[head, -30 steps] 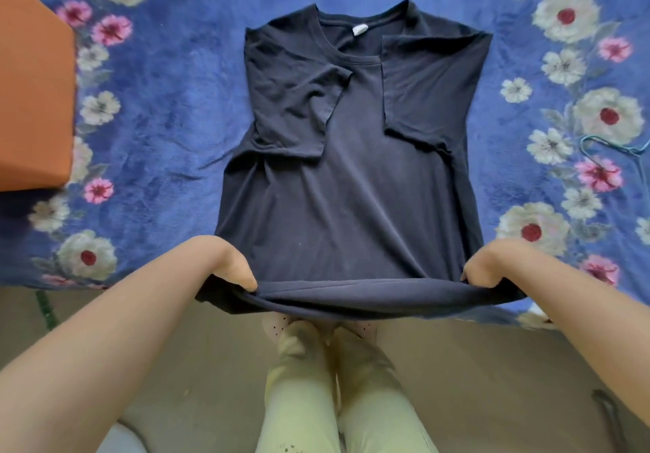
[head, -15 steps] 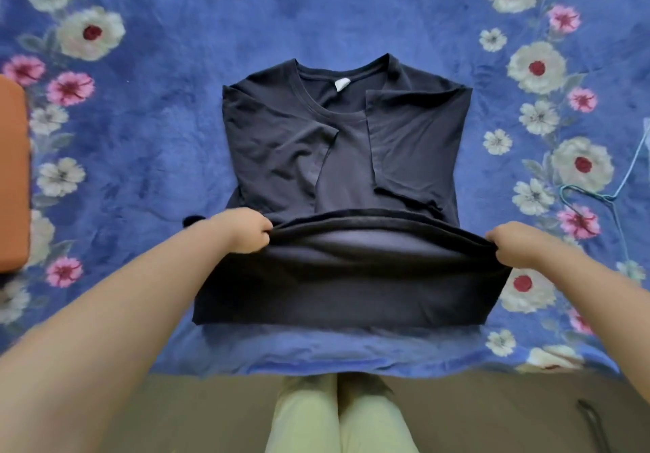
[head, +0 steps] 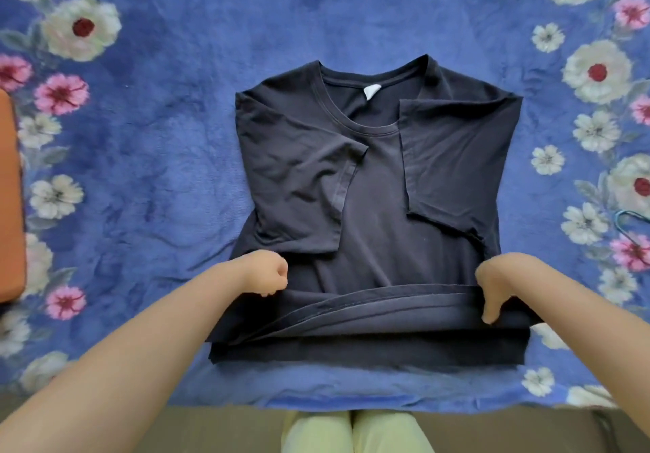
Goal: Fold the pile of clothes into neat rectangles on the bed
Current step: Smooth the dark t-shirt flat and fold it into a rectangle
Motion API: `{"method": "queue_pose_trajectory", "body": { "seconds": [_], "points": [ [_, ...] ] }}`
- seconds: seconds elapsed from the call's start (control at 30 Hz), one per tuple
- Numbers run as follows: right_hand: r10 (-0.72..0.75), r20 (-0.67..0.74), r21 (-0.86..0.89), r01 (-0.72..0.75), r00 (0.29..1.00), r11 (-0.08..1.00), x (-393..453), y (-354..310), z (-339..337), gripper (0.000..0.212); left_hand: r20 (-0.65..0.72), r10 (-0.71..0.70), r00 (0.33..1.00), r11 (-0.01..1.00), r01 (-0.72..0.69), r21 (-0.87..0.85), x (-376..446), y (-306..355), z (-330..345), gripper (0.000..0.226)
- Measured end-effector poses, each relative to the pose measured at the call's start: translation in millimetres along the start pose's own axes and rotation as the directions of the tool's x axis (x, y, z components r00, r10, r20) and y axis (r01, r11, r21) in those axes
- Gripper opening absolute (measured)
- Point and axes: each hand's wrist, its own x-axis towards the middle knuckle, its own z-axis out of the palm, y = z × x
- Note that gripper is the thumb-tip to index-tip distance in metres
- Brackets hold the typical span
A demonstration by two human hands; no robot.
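- Since half a second before, the hem had been laid down across the lower body of the navy T-shirt [head: 383, 206], and both hands had come off its corners; the fold now reached only partway up, well short of the sleeves.
- Left hand [head: 268, 273] was curled into a loose fist at the fold's left end and seemed to hold nothing, though whether a fingertip pinched cloth I could not tell.
- Right hand [head: 494, 285] hung with fingers relaxed and pointing down, touching the folded hem [head: 387, 303] at its right end without gripping it.
- T-shirt lay flat on the blue floral blanket [head: 158, 136] covering the bed, collar away from the person, both sleeves turned in over the chest.
- Risk, as I judged it: the hem sat skewed, its layers fanning apart toward the left, so a second fold would probably lock in a crooked edge.
- Left sleeve [head: 306, 178] was rumpled; pressing over it would likely leave a lump, not a neat rectangle.
- White neck label [head: 372, 93] showed no readable writing; no brand was visible.
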Motion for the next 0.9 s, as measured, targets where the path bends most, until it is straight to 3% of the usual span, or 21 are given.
{"method": "queue_pose_trajectory", "body": {
  "seconds": [0.07,0.1,0.17,0.2,0.23,0.27,0.37,0.43,0.47,0.5,0.6,0.67,0.77,0.83,0.9],
  "points": [
    [-0.107,-0.313,0.086,0.140,0.944,0.986,-12.1,-7.4,-31.2,0.045,-0.348,-0.009,0.938,0.987,-0.048,-0.155,1.6,-10.8,-16.5,0.030],
    [-0.132,-0.489,0.147,0.231,0.862,0.962,-15.9,-13.1,-46.4,0.041,-0.485,-0.064,0.872,0.970,-0.059,-0.235,2.1,-15.8,-22.2,0.032],
    [-0.094,-0.756,0.264,0.434,0.648,0.861,-18.0,-30.0,-80.5,0.040,-0.646,-0.179,0.742,0.921,-0.105,-0.376,5.4,-26.1,-34.0,0.022],
    [-0.043,-0.815,0.327,0.520,0.577,0.789,-19.1,-39.2,-93.3,0.046,-0.686,-0.196,0.701,0.914,-0.124,-0.387,6.5,-28.2,-39.1,0.012],
    [0.026,-0.833,0.404,0.577,0.553,0.710,-16.7,-48.5,-110.0,0.054,-0.727,-0.191,0.660,0.921,-0.135,-0.365,9.1,-30.9,-46.6,0.007],
    [0.100,-0.830,0.487,0.626,0.548,0.609,-12.1,-55.9,-123.9,0.061,-0.767,-0.165,0.620,0.940,-0.137,-0.313,12.7,-32.7,-54.2,0.016],
    [0.260,-0.691,0.722,0.660,0.675,0.205,3.6,-70.4,-153.9,0.066,-0.833,-0.072,0.548,0.985,-0.092,-0.145,29.5,-30.7,-87.6,0.035],
    [0.293,-0.633,0.737,0.674,0.717,-0.056,15.0,-76.3,-159.8,0.039,-0.848,-0.025,0.530,0.998,-0.040,-0.055,40.4,-22.6,-114.1,0.042],
    [0.302,-0.627,0.725,0.680,0.718,-0.110,17.8,-78.1,-161.3,0.018,-0.847,0.003,0.532,1.000,-0.018,-0.008,45.3,-18.0,-127.5,0.044],
    [0.316,-0.627,0.721,0.684,0.712,-0.110,19.2,-79.3,-162.4,0.006,-0.836,0.025,0.548,0.999,0.002,0.032,49.7,-14.2,-139.9,0.045],
    [0.338,-0.653,0.714,0.700,0.677,-0.022,21.9,-76.2,-167.4,0.010,-0.732,0.068,0.678,0.976,0.108,0.190,60.8,-6.5,-170.4,0.042],
    [0.343,-0.699,0.685,0.725,0.627,0.071,18.9,-70.6,-176.6,0.016,-0.692,0.056,0.719,0.937,0.201,0.285,65.5,-6.6,-185.9,0.034],
    [0.373,-0.752,0.637,0.745,0.543,0.200,16.5,-60.6,-192.9,0.023,-0.744,0.012,0.668,0.945,0.236,0.228,66.5,-16.3,-201.4,0.034],
    [0.387,-0.769,0.616,0.751,0.509,0.237,16.4,-55.8,-203.7,0.024,-0.801,0.013,0.598,0.952,0.237,0.193,66.7,-25.4,-204.9,0.033],
    [0.399,-0.776,0.603,0.761,0.489,0.238,17.4,-55.4,-211.8,0.020,-0.816,-0.003,0.579,0.946,0.265,0.185,68.0,-32.3,-204.2,0.033]
  ]
}}
